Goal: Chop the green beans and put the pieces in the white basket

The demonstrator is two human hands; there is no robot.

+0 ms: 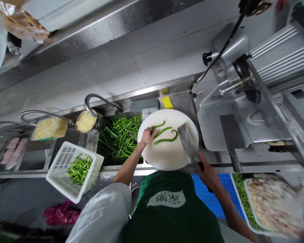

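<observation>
Three long green chili peppers (167, 140) lie on a round white cutting board (168, 158). At the board's left side, my left hand (147, 135) is closed with its fingertips at the ends of the peppers. My right hand (206, 172) grips the dark handle of a cleaver (188, 145). Its broad blade rests over the right part of the board, apart from the peppers. Left of the board, a sink basin holds a heap of whole green chili peppers (124, 131).
A white plastic basket (57, 168) with cut green pepper pieces stands left. Behind it are a pot of pale pieces (85, 122) and curved faucets (96, 96). A metal slicer (233, 111) and second cleaver (230, 131) are right. Below right sits a food tray (255, 229).
</observation>
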